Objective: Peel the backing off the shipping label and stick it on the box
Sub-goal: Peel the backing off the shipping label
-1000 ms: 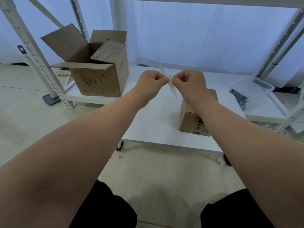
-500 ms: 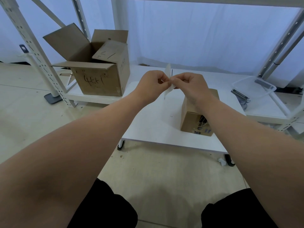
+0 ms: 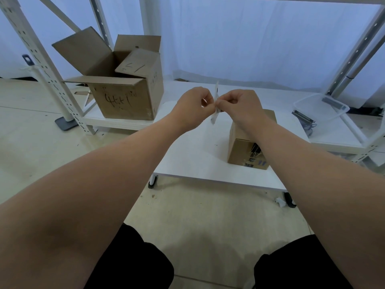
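Just above frame centre, the shipping label (image 3: 214, 117) stands edge-on over the white surface (image 3: 187, 159). The left hand (image 3: 191, 107) and right hand (image 3: 239, 105) each pinch it with curled fingers. To peel well, I would roll one corner until the backing splits, then pull slowly. The small cardboard box (image 3: 241, 147) sits below the right wrist.

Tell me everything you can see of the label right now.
The label is a thin white sheet, paper by its look, seen almost edge-on and roughly upright in the air. The left hand and right hand pinch its middle from either side; its ends stick out above and below. Whether it has begun to peel cannot be told.
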Motion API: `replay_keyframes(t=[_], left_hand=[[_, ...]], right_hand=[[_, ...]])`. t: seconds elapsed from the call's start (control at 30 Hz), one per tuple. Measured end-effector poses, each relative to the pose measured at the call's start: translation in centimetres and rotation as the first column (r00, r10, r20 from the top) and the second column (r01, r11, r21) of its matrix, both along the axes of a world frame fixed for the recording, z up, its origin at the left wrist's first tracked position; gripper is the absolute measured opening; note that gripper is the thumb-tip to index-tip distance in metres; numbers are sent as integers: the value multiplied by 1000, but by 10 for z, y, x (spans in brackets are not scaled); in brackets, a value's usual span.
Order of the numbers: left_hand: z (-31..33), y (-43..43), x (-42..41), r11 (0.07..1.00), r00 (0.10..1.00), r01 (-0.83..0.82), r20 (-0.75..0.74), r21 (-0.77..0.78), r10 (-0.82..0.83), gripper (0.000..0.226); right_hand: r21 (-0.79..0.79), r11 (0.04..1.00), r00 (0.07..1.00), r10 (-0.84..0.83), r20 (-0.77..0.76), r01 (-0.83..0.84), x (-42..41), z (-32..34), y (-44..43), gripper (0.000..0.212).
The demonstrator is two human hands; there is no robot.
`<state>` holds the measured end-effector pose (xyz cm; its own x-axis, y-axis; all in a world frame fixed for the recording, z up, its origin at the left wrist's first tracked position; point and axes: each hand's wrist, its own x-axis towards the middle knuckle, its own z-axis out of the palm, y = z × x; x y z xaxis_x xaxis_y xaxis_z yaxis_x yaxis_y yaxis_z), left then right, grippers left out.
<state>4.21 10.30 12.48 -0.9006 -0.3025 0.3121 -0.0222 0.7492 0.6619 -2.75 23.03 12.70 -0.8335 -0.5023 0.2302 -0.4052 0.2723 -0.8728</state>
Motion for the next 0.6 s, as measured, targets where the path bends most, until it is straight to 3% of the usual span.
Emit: replay_keyframes(t=[0.27, 0.47, 0.6], left_hand=[[1, 2, 0, 999, 1000, 18, 19, 30, -19, 16], [2, 2, -2, 940, 999, -24, 41, 340, 11, 34], [2, -2, -3, 896, 997, -67, 53, 438, 49, 22]], right_hand=[[-2, 999, 999, -43, -20, 43, -5, -2, 1, 9], [105, 994, 989, 20, -150, -4, -5, -5, 3, 10], [132, 991, 978, 39, -204, -12, -4, -8, -2, 15]])
